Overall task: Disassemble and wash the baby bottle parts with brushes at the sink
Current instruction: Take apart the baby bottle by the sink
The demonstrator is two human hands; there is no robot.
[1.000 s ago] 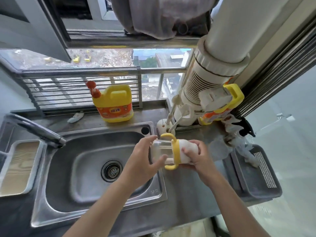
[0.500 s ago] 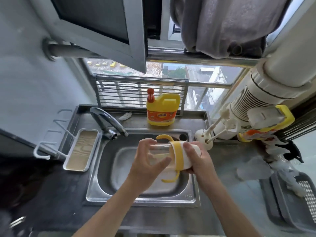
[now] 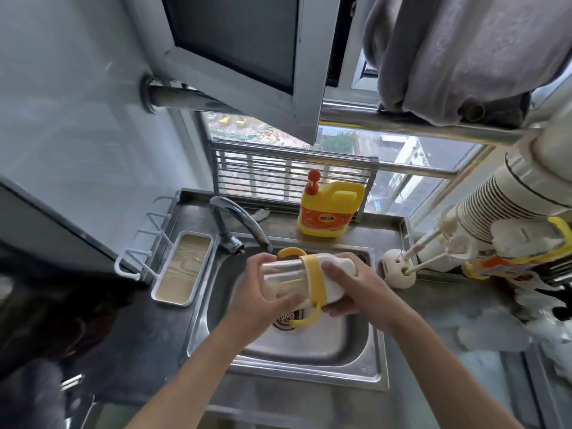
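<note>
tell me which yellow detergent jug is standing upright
The red-pump jug behind the sink; the other jug, far right, lies tipped over.

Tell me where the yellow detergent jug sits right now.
Head view: the yellow detergent jug stands upright on the counter behind the sink, right of the faucet, before the window grille.

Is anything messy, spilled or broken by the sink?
Nothing looks spilled or broken. The baby bottle lies sideways, but only because the left hand and right hand hold it that way over the sink. The one untidy bit is a crumpled white scrap on the ledge behind the tap.
</note>
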